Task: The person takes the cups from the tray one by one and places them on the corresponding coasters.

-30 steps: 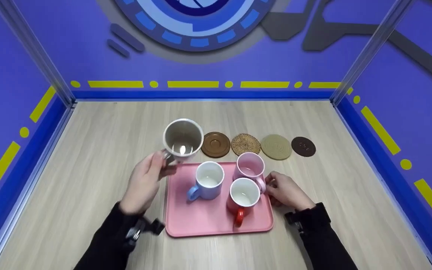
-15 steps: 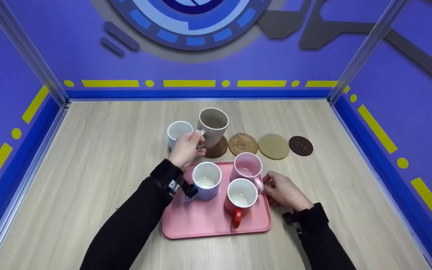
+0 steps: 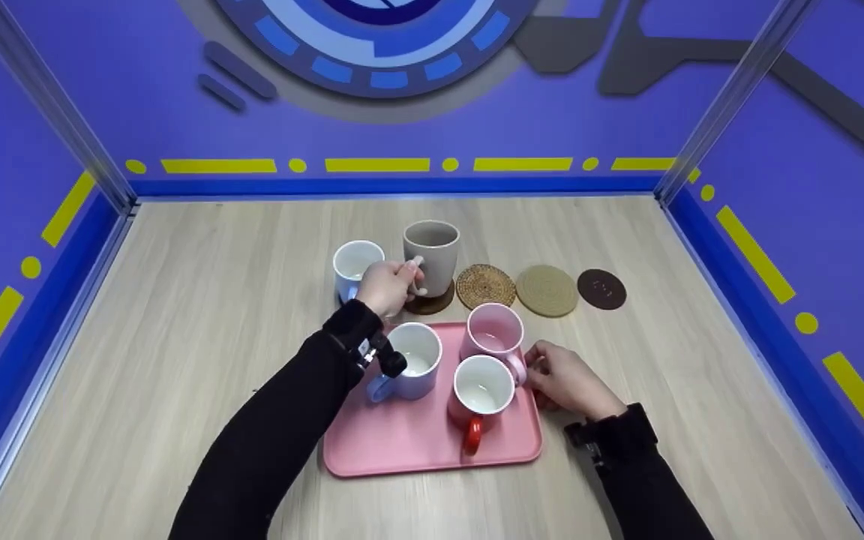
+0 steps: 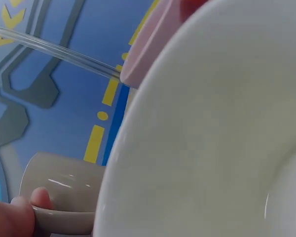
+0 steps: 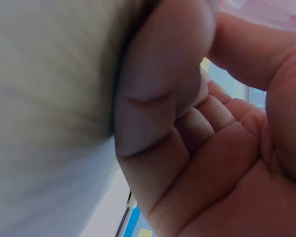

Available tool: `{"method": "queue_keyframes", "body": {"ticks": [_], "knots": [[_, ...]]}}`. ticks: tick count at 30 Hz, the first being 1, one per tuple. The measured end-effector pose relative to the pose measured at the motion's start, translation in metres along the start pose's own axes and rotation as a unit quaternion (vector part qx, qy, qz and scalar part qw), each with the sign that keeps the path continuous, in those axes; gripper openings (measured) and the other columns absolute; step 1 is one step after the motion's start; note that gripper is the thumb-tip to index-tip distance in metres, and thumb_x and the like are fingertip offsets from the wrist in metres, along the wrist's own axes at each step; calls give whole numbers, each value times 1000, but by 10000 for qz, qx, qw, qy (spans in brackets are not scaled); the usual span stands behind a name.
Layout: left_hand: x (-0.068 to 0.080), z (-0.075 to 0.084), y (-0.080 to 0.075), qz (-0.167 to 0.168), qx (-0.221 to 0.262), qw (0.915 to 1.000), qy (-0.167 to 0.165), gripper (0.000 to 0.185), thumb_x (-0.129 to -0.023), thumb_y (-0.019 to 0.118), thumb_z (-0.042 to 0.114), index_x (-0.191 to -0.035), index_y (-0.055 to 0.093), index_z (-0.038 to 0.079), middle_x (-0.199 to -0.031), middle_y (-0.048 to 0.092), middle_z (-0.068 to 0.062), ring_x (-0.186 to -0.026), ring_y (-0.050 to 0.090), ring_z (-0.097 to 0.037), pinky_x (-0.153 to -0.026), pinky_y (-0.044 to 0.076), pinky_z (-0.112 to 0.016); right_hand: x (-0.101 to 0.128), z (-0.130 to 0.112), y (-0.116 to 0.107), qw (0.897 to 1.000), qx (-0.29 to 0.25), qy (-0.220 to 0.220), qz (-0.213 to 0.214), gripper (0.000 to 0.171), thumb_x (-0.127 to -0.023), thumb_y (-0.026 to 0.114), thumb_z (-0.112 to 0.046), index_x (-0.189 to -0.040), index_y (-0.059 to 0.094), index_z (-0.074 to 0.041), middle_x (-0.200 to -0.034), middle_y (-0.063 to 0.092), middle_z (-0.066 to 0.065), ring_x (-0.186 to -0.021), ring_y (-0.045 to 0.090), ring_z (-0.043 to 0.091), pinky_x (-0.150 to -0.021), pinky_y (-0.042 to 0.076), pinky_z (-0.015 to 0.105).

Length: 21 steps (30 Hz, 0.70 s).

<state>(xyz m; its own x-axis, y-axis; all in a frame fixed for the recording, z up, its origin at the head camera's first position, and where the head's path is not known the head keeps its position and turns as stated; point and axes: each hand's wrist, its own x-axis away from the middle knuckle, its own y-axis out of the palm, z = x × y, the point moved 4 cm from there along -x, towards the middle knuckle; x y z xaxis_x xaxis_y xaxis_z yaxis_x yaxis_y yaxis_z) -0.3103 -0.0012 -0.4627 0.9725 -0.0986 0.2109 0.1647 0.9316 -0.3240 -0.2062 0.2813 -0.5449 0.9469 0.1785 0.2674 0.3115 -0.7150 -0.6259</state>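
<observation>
My left hand (image 3: 387,287) pinches the handle of a taupe mug (image 3: 439,266). That mug is upright, its base overlapping a brown wooden coaster (image 3: 432,301). In the left wrist view, thumb and finger meet on the handle of the taupe mug (image 4: 64,185). My right hand (image 3: 571,379) is at the right edge of a pink tray (image 3: 394,450), fingers curled, fingertips close by the handle of a pink mug (image 3: 496,330). I cannot tell whether it holds anything. The tray also bears a light blue mug (image 3: 421,379) and a red mug (image 3: 469,409).
A second light blue mug (image 3: 357,262) stands just left of the taupe one, partly behind my left hand. Rightward lie a woven coaster (image 3: 485,286), a beige coaster (image 3: 547,290) and a dark brown coaster (image 3: 602,289). Blue-purple walls (image 3: 589,127) enclose the table.
My left hand has carried the taupe mug right and back, from in front of the second light blue mug to the wooden coaster, then lowered it. My right hand stays put.
</observation>
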Motion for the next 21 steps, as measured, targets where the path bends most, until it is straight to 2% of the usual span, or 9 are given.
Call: {"method": "queue_keyframes", "body": {"ticks": [3, 7, 12, 15, 17, 21], "knots": [[-4, 2, 2, 72, -184, 9998, 18, 36, -105, 47, 25, -100, 70, -3, -92, 73, -19, -60, 54, -9, -52, 40, -16, 0, 0, 1, 10000, -35, -38, -2, 12, -93, 62, -10, -102, 56, -5, -67, 65, 6, -47, 60, 16, -42, 52, 32], [-7, 3, 5, 138, -152, 9998, 12, 36, -105, 48, 25, -101, 70, -3, -91, 72, -17, -60, 53, -7, -53, 41, -16, 0, -1, 1, 10000, -27, -15, 9, 12, -93, 61, -11, -102, 56, -5, -67, 65, 6, -48, 61, 16, -43, 52, 32], [-7, 3, 8, 64, -13, 10000, -66, 34, -104, 49, 22, -102, 70, -5, -92, 72, -18, -62, 56, -10, -53, 43, -15, 0, 0, 0, 10000, 11, 12, 48, 12, -94, 61, -12, -102, 57, -6, -67, 65, 6, -48, 61, 16, -43, 53, 33], [-7, 3, 10, 44, -300, 9995, -62, 32, -104, 49, 21, -103, 71, -2, -95, 73, -18, -61, 53, -8, -51, 39, -15, 0, 0, -1, 10000, 25, -32, 44, 11, -93, 61, -10, -102, 57, -6, -67, 65, 6, -48, 61, 16, -43, 53, 32], [-5, 4, 9, 41, -682, 9977, -5, 31, -103, 51, 22, -102, 73, 1, -96, 73, -18, -62, 50, -7, -51, 36, -16, 0, 0, 0, 10000, 31, -69, 29, 11, -92, 61, -9, -102, 57, -5, -67, 65, 5, -47, 60, 15, -43, 53, 32], [-1, 7, 8, -44, -1434, 9896, 98, 30, -100, 55, 23, -93, 77, 4, -91, 74, -13, -68, 49, -10, -57, 34, -18, 0, 1, 0, 10000, 41, -81, 32, 11, -92, 60, -9, -102, 56, -5, -68, 65, 5, -48, 60, 15, -44, 53, 32]]}}
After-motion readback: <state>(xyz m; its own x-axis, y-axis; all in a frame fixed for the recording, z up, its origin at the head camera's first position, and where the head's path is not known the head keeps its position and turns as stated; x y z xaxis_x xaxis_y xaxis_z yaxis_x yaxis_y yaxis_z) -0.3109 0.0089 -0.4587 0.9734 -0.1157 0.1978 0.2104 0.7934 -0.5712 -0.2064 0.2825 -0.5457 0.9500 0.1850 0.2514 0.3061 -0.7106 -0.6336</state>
